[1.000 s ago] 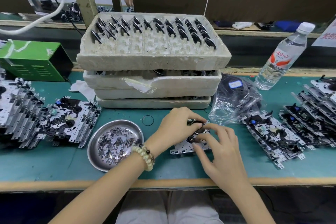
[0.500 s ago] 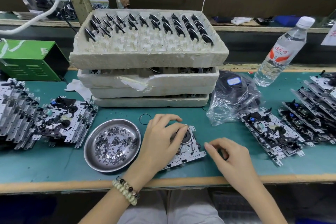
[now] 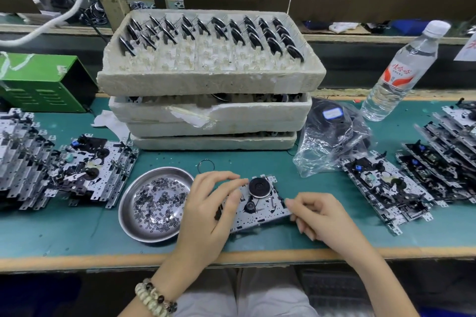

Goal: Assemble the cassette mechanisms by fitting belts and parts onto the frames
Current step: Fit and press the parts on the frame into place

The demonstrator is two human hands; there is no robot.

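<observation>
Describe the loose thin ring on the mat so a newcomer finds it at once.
Start at the stack of white foam trays in the middle of the green mat. Just in front of its bottom tray, toward the round steel dish of tiny parts, lies a thin dark ring. It alone is a single bare loop flat on the mat, touching nothing.

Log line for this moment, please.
left hand: grips frame | right hand: pinches frame corner | flywheel: on frame | belt: loose behind frame
</observation>
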